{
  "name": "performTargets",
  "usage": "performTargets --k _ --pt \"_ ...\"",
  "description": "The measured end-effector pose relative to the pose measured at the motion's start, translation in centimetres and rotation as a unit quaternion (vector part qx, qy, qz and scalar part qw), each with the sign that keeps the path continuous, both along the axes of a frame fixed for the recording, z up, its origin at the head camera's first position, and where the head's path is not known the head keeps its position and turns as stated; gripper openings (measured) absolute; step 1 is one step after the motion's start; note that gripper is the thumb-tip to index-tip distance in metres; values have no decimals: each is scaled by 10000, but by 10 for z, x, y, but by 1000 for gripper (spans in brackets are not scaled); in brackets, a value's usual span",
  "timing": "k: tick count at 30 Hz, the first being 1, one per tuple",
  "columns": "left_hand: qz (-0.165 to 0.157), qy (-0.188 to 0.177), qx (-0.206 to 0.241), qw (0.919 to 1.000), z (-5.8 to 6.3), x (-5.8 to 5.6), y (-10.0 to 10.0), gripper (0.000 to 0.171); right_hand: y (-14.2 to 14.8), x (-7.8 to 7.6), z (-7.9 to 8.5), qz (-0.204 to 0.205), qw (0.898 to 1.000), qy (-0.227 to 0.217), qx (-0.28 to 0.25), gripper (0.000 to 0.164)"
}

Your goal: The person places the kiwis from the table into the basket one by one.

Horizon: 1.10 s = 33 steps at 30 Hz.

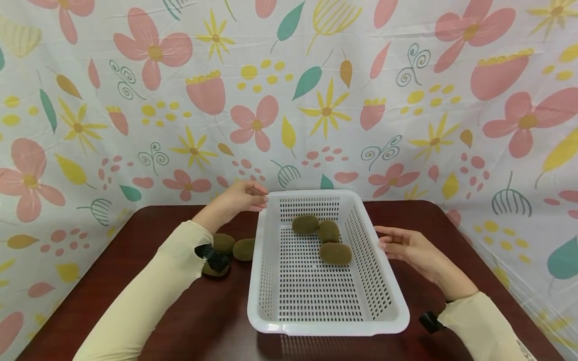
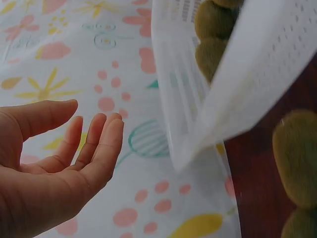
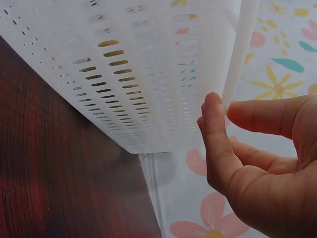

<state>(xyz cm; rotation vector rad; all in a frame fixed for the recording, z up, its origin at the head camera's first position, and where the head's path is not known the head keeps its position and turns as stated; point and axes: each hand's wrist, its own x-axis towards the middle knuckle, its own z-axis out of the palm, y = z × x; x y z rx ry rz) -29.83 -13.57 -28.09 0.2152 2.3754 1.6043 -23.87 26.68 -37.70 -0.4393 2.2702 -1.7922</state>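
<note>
A white slotted plastic basket (image 1: 328, 327) stands on the table, with three brown, fuzzy kiwis (image 1: 335, 253) toward its far end. Beside the basket's far left corner is my left hand (image 1: 241, 198). Its fingers are loosely bent, and the left wrist view shows a gap between them and the basket wall (image 2: 247, 94). At the right side, my right hand (image 1: 415, 250) has its fingertips right at the outer rim (image 3: 239, 49), thumb and forefinger relaxed. More kiwis (image 1: 244, 249) lie left of the basket, one partly hidden by the left wrist.
The dark red-brown table (image 1: 189, 316) extends left and right of the basket. A flower-printed cloth (image 1: 289, 100) hangs at the back and sides. Black wrist cameras (image 1: 215, 258) are strapped over the cream sleeves (image 1: 153, 286).
</note>
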Motion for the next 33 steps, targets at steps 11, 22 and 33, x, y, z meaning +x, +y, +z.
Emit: performTargets --k 11,22,33 --pt "417 114 -503 9978 -19 -4 -49 33 1 -1 0 51 10000 48 -34 59" --pt "275 165 -868 9957 -59 -8 -95 32 1 1 -3 53 10000 34 -66 59" --pt "195 248 -1552 9874 -92 -5 -118 37 2 -1 -5 9 10000 -21 -86 59"
